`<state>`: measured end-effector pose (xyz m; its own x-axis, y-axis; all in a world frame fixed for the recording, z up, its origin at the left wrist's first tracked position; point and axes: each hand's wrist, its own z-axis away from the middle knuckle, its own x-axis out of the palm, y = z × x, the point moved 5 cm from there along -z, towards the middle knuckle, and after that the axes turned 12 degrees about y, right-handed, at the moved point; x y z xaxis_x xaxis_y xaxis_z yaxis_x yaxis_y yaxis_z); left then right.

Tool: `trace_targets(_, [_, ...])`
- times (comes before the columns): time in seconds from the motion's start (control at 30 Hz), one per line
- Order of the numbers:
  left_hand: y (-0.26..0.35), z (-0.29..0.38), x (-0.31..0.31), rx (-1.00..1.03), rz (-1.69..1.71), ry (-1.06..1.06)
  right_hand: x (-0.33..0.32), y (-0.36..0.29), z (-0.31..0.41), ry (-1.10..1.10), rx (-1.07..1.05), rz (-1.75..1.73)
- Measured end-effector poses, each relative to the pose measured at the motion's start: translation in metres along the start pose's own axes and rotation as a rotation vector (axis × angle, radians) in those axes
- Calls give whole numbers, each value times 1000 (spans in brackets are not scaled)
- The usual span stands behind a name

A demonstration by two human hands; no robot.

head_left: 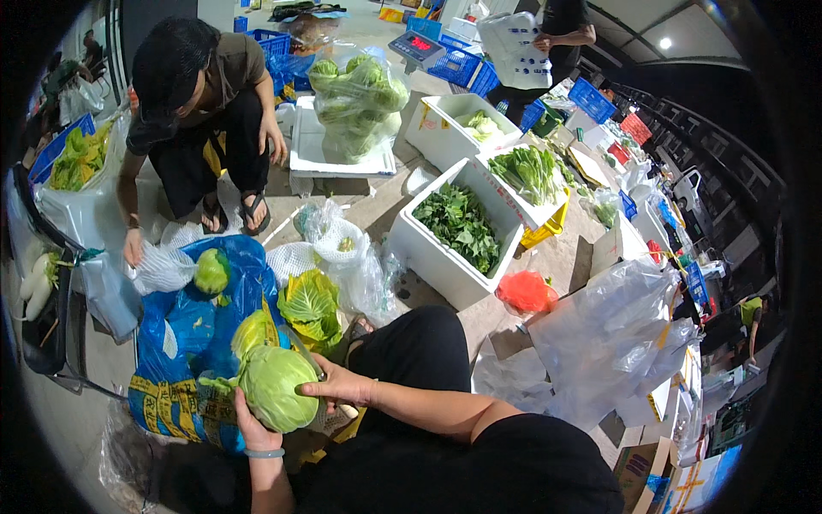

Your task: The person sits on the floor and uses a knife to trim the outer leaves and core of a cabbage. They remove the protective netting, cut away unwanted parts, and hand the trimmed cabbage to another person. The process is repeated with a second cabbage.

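A pale green cabbage rests in my left hand, which supports it from below and the left side. My right hand grips a knife, its blade lying along the cabbage's far right side and the pale handle end showing below my fist. My right thumb presses on the cabbage. One outer leaf sticks out at the top. Beneath is a blue plastic sack with yellow printed bands, and a smaller green cabbage lies on it. Loose cabbage leaves lie just beyond my hands.
Opposite squats a person, one hand on white foam netting. Bagged cabbages stand on a foam lid. Foam boxes of greens sit ahead; plastic sheeting lies right. Another person holds plastic bags.
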<state>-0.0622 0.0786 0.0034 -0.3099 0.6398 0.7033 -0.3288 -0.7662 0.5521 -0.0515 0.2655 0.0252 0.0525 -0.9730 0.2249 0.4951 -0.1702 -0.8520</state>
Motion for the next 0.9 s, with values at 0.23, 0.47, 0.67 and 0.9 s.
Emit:
trace_targets(0.23, [40, 1, 71, 295, -47, 232, -10, 7, -26, -118, -60, -443])
trace_targets(0.47, [40, -12, 118, 262, -312, 1, -55, 21, -51, -18, -129, -501])
trace_targets(0.67, [29, -4, 142, 292, -362, 14, -61, -3, -23, -68, -230, -368])
trace_targets(0.9, [27, -8, 144, 400, -334, 131, -44, 0, -25, -114, -47, -582])
